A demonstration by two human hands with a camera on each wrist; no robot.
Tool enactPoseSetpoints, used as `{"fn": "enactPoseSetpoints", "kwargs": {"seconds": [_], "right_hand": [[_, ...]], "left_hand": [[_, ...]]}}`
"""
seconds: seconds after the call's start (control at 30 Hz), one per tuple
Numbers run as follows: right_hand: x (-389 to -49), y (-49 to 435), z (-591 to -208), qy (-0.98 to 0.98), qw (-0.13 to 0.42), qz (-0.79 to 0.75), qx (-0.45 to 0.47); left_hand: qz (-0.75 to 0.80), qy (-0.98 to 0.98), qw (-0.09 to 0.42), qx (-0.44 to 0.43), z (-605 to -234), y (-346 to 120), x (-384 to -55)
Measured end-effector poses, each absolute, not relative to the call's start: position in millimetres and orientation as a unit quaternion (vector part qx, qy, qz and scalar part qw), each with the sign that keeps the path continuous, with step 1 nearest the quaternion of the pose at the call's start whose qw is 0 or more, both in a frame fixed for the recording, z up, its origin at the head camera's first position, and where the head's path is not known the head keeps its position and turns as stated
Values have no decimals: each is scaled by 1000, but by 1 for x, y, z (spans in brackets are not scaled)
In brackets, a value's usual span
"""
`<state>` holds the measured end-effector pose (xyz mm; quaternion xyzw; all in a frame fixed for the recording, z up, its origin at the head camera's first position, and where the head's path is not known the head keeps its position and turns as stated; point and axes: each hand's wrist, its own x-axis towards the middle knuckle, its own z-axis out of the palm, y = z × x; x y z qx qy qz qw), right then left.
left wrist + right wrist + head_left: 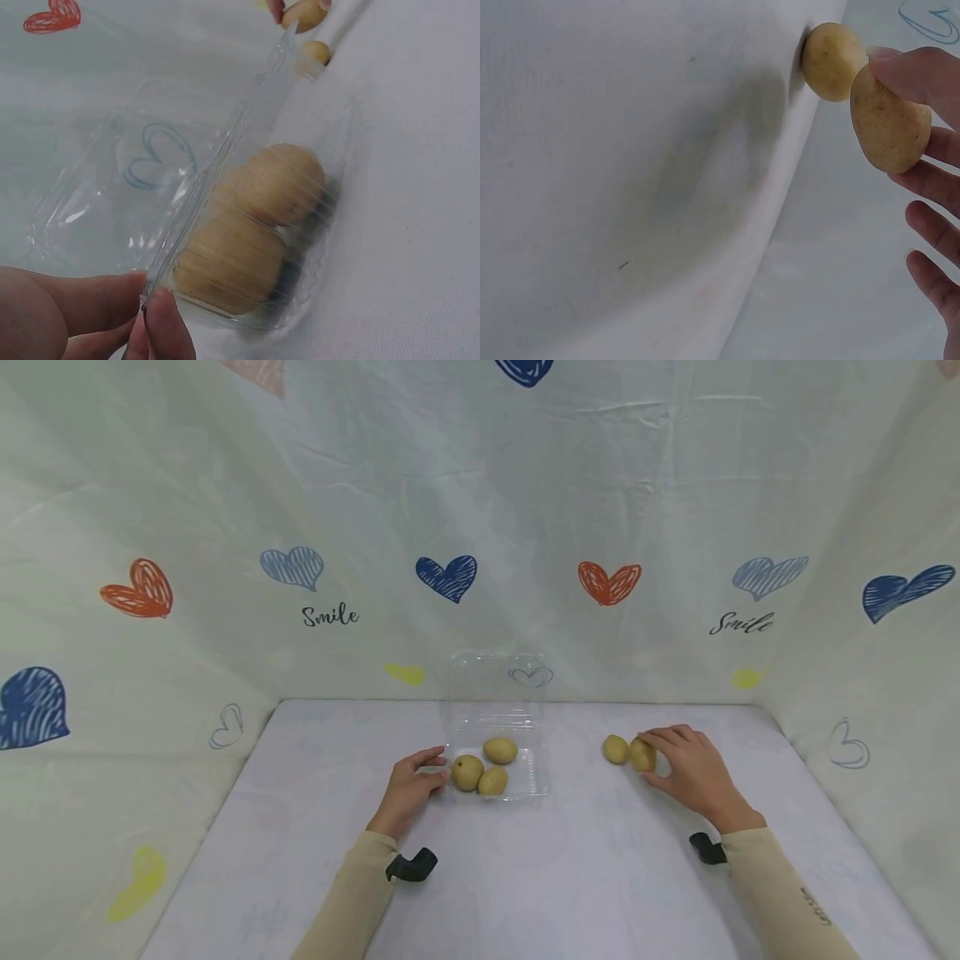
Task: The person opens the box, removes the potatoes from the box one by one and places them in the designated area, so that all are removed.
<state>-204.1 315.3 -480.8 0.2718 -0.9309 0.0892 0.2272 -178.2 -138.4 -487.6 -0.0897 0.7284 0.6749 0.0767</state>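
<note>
"Tan potato (642,755): where, who's got it?"

"Near the surface's (577,877) far edge, toward the far right corner. Right hand (697,772) pinches it, thumb opposite fingers, other fingers spread. Second potato (616,749) just beside."

"Handling?"

"Probably firm, fairly light, decent grip; take it round the middle."

"Left hand (411,789)?"

"Nearly closed, pinching the rim of the clear plastic clamshell (528,772), mid far edge, three potatoes (492,781) inside. Looks thin, likely bends; hold the rim lightly."

Pale heart-printed sheeting (525,485) around a white table (555,877)
</note>
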Motion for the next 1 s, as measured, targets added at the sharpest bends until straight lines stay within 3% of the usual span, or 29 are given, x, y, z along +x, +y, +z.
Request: {"fn": "enactPoseSetpoints", "kwargs": {"seconds": [1.0], "right_hand": [[-212, 320, -485, -970, 104, 79, 206]], "left_hand": [[672, 731, 82, -91, -487, -138, -178]]}}
